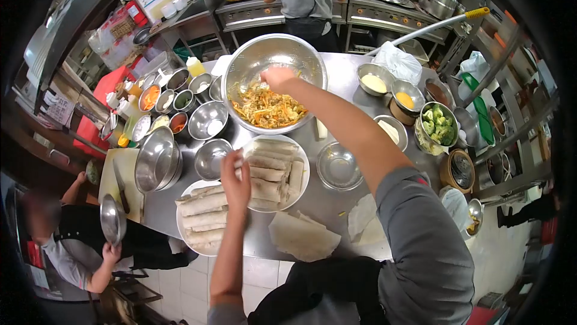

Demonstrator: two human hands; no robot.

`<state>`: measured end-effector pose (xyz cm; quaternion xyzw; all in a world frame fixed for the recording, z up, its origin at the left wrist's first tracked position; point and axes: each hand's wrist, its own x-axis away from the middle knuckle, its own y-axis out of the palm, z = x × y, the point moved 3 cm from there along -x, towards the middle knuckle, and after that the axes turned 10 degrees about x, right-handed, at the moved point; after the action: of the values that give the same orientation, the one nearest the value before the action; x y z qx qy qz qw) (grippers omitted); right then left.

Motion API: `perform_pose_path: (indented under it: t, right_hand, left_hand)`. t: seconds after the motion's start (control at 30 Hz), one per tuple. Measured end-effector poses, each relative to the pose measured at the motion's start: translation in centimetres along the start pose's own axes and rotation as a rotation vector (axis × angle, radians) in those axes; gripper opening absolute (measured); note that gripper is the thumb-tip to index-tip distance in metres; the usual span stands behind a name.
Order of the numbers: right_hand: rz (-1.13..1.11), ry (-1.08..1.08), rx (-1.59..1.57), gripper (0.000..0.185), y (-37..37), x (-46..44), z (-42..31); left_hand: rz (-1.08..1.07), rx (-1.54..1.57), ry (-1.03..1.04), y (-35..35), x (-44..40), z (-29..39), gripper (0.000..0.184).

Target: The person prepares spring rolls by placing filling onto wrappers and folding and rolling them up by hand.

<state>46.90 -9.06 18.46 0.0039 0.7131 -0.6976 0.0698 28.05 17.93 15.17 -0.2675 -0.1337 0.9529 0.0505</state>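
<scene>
My right hand (279, 77) reaches into a large steel bowl (230, 66) with its fingers curled. Below and beside it lies shredded vegetable filling (267, 107) with orange strips. What the fingers hold, if anything, is hidden. My left hand (235, 175) is raised over two white plates, its fingers loosely bent and apart, with nothing visible in them. Pale rolls (270, 163) fill the one plate (306, 175), and more rolls (204, 205) lie on the plate (182, 229) to the left. A thin wrapper sheet (304, 236) lies flat near the front edge.
More wrapper sheets (365, 220) lie under my right arm. Empty steel bowls (339, 166) stand nearby; sauce bottles and small bowls crowd the left. Broccoli (439, 125) stands at right. A knife (121, 187) rests on a board. One co-worker (84, 247) holds a bowl; another stands at the stove.
</scene>
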Motion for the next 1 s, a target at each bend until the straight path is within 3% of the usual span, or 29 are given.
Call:
perform_pose_path:
  t: [0.1,0.2,0.27,0.43,0.5,0.63,0.73,0.8,0.9,1.0]
  right_hand:
    - [-0.135,0.03,-0.015,0.03,0.5,1.9,0.9]
    - [-0.056,0.126,-0.107,0.029,-0.2,3.0,4.0]
    - [0.076,0.289,-0.083,0.028,-0.1,3.3,5.8]
    - [-0.023,0.266,-0.042,0.025,5.3,4.5,5.2]
    - [-0.041,0.333,-0.197,0.026,5.6,5.6,2.3]
    - [-0.063,0.427,-0.483,0.03,5.4,5.5,1.0]
    - [-0.112,0.452,-0.524,0.02,7.8,4.1,2.0]
    - [-0.205,0.354,-0.618,0.019,10.4,3.0,3.9]
    - [-0.303,0.325,-0.69,0.018,11.0,3.2,4.5]
    - [-0.214,0.284,-0.648,0.023,8.2,4.6,4.0]
  left_hand:
    - [0.065,-0.016,-0.102,2.0,-6.4,-8.7,0.042]
    - [0.024,0.138,-0.532,3.7,-9.5,-14.0,0.05]
    - [0.027,0.226,-0.548,4.6,-10.0,-14.9,0.053]
    - [0.056,0.042,-0.445,5.4,-10.7,-16.1,0.056]
    - [0.061,-0.123,-0.329,5.6,-10.6,-18.5,0.054]
    - [0.059,-0.126,-0.288,5.4,-10.7,-19.4,0.056]
    - [0.037,-0.12,-0.289,5.3,-10.3,-18.4,0.06]
    - [0.028,-0.072,-0.342,5.2,-10.2,-17.3,0.064]
    - [-0.039,-0.307,-0.182,4.8,-9.8,-17.3,0.066]
    - [-0.026,-0.184,-0.318,4.7,-9.5,-12.6,0.063]
